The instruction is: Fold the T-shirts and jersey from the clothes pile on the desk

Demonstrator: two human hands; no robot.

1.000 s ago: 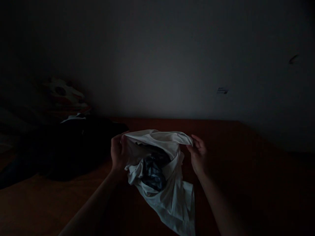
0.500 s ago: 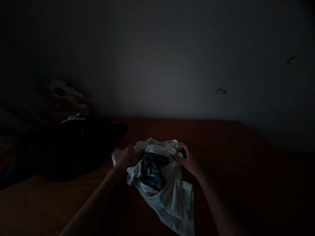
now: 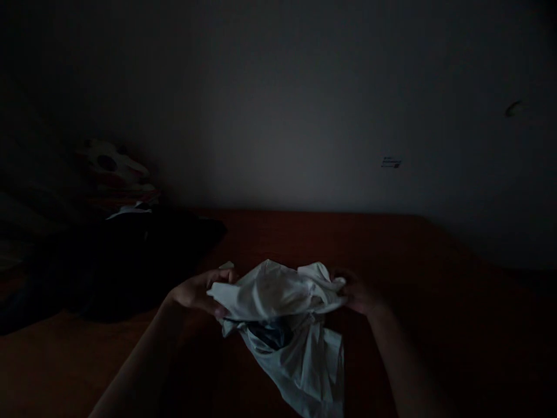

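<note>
A crumpled white garment (image 3: 278, 290) lies in front of me, one end trailing toward the near edge of the view. Its exact kind is hard to make out in the dim light. My left hand (image 3: 204, 292) is closed on the garment's left side, thumb below and fingers above. At the opposite side my right hand (image 3: 354, 293) grips the cloth, its fingertips partly lost in shadow. Between the hands the upper part of the fabric is stretched across. Beneath that stretched part shows a dark blue patch (image 3: 272, 334), partly covered.
A heap of black clothing (image 3: 130, 261) lies to the left on the reddish-brown surface (image 3: 313, 232). Behind it sits a white and red object (image 3: 113, 165), too dark to name. A pale wall (image 3: 282, 116) with a small printed label (image 3: 391, 162) rises at the back.
Both hands have moved apart, pulling the garment's upper part wide. That cloth has come down toward me and now covers much of the dark blue patch.
</note>
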